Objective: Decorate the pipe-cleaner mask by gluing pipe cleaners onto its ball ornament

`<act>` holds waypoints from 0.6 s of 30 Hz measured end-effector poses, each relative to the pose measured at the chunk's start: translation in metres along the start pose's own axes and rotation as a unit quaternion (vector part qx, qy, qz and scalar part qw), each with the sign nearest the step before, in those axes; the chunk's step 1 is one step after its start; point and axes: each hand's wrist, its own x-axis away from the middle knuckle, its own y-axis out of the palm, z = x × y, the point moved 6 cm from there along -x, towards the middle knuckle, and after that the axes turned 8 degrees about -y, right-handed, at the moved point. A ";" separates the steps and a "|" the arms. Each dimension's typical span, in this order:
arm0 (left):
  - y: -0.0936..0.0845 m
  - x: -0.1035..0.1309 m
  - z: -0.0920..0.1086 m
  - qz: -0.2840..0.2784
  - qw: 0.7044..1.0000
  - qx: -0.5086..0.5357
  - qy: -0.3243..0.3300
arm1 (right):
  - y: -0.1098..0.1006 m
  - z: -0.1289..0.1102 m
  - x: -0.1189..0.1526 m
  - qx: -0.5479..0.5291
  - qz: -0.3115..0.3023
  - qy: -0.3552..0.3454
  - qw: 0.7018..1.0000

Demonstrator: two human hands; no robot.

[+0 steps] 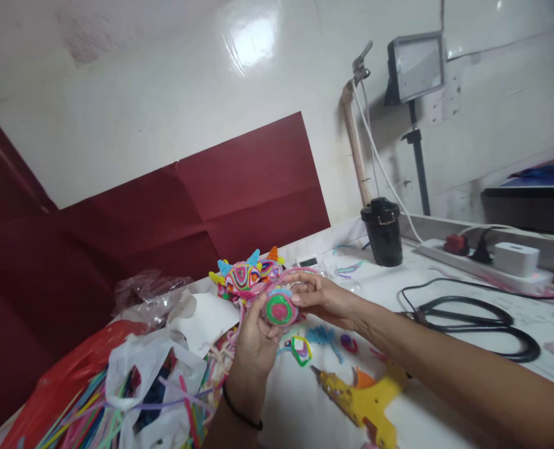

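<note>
A round coil of fuzzy pipe cleaners [279, 308], with a pink middle, a green ring and a pink and blue edge, is held up over the table. My left hand [254, 337] is closed round its left and lower side. My right hand [324, 299] pinches its upper right edge between thumb and fingers. Just behind stand colourful pipe-cleaner figures [243, 277] with blue and orange horns. On the table below lie a small green, yellow and purple piece [301, 350], a blue fuzzy piece [321, 335] and a yellow glue gun [359, 396].
At the left, bundled pipe cleaners [83, 411] lie with a white plastic bag [155, 362] and a red bag [87, 355]. A black cup [382, 234], a power strip [483, 265] and a coiled black cable [473, 321] are at the right. A lamp [417, 68] stands behind.
</note>
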 end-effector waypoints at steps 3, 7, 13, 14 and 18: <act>0.001 0.002 -0.004 -0.010 0.996 0.084 -0.034 | -0.002 0.002 -0.001 -0.023 -0.001 -0.002 1.000; 0.004 0.004 -0.007 -0.017 0.981 0.175 -0.081 | -0.005 0.004 -0.002 -0.044 0.005 0.003 0.999; 0.006 0.001 -0.011 -0.049 0.975 0.190 -0.107 | -0.009 0.008 -0.004 -0.062 -0.005 0.017 0.998; 0.005 -0.001 -0.012 -0.054 0.974 0.188 -0.110 | -0.010 0.009 -0.005 -0.063 -0.009 0.019 0.998; 0.005 -0.005 -0.016 -0.076 0.974 0.180 -0.114 | -0.013 0.011 -0.006 -0.062 -0.029 0.031 0.997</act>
